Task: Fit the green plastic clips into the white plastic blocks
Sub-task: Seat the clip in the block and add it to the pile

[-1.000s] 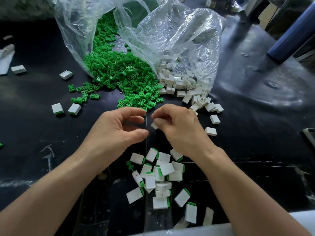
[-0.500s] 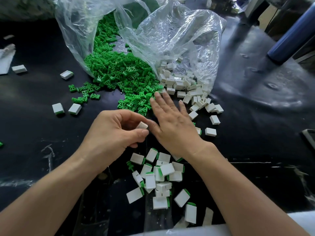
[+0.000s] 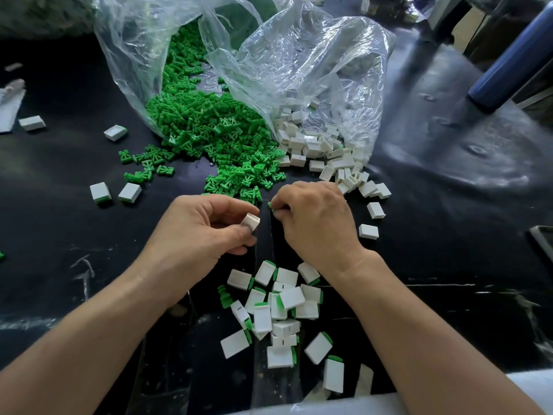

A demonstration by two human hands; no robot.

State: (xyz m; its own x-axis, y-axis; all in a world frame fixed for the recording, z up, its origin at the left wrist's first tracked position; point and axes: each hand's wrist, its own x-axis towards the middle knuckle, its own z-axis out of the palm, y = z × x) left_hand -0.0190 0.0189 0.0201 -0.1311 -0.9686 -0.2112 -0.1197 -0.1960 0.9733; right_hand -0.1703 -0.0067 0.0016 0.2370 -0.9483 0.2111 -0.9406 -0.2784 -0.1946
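— Close in, what did the fingers have?

— The left hand [image 3: 203,232] pinched one white block [image 3: 250,221] between thumb and forefinger, fingertips closed on its side faces and its open end turned toward the other hand. The right hand [image 3: 314,223] was curled tight, and a sliver of a green clip [image 3: 270,204] showed at its fingertips; how much of the clip sat inside the grip could not be told.

— Were the two parts touching?

— No. The clip sat just beside the block, a little above it and to its right, with a narrow gap of black tabletop [image 3: 449,265] between them.

— How would such parts handle?

— By the look of them, both were light, stiff moulded plastic with smooth faces, liable to slip or flick away if squeezed off-centre. The block seemed best held by its broad flat sides, leaving the slotted end free; the clip by its back, prongs forward, since the thin prongs looked like the part most apt to bend.

— And beyond the hands?

— Just ahead of the knuckles lay the heap of green clips [image 3: 215,130], spilling from a clear plastic bag [image 3: 314,70], with the loose white blocks [image 3: 323,148] beside it on the right. Nearer the person, between the forearms, sat a pile of finished blocks [image 3: 281,313], each showing a green edge. Several more blocks [image 3: 115,193] lay scattered well apart on the left.
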